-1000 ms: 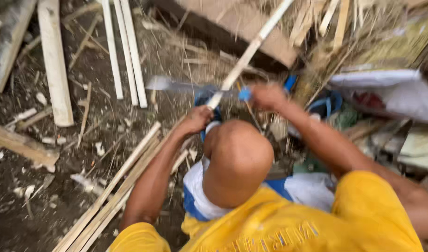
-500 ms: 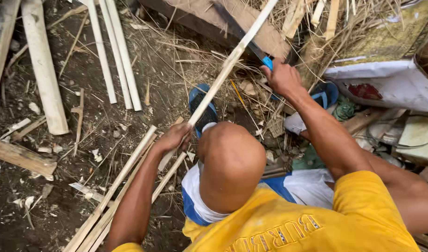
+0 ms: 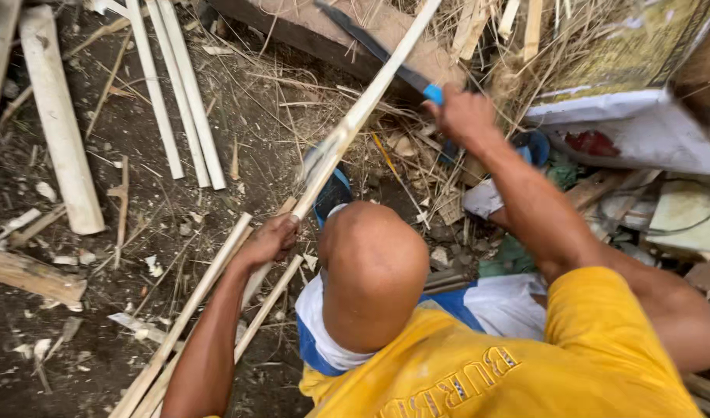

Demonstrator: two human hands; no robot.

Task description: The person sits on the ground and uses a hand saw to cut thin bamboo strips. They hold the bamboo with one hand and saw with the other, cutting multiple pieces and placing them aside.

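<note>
The left hand [image 3: 268, 241] is closed around a long pale bamboo strip [image 3: 368, 104] that slants up across the littered ground [image 3: 76, 340]. The strip looks stiff and light, best gripped low. The right hand [image 3: 465, 116] clenches a blue-handled blade [image 3: 374, 48], now raised higher than before, probably mid-swing.

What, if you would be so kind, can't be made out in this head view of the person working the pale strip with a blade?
- Blade: its tip runs off the top edge.
- Pale strip: its upper end is cut off by the top edge.
- Left hand: its grip on the strip is partly hidden by the knee.
- Right hand: it covers most of the blue handle.
</note>
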